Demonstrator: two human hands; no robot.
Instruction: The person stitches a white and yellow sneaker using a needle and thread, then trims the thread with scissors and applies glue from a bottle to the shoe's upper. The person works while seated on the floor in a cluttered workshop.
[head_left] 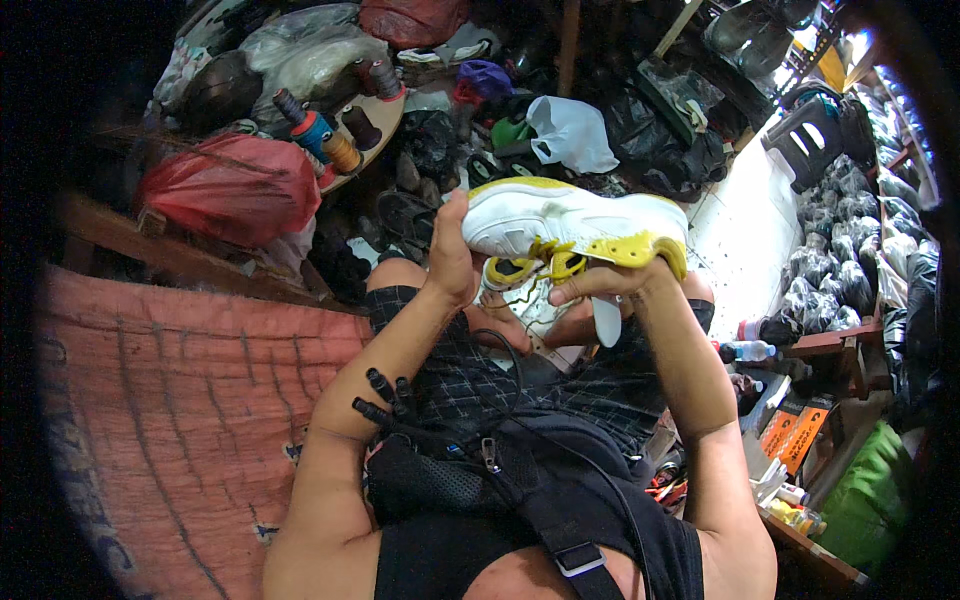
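A white sneaker with yellow trim (540,218) is held up sideways between my two hands, above my lap. My left hand (452,255) is closed around its left end. On the other side, my right hand (628,282) grips it near the yellow collar, thumb stretched below the shoe. Yellow laces (553,250) hang from its underside. A flat white piece (607,322) dangles beneath my right hand; I cannot tell whether it is joined to the shoe. Lower, between my legs, lies a second white and yellow shoe (522,298), partly hidden by the first.
Thread spools (312,135) stand on a round board at the left, beside a red plastic bag (235,190). A white plastic bag (572,135) sits among piled shoes ahead. Shelves of wrapped bundles (835,240), a bottle (748,351) and an orange box (796,432) line the right.
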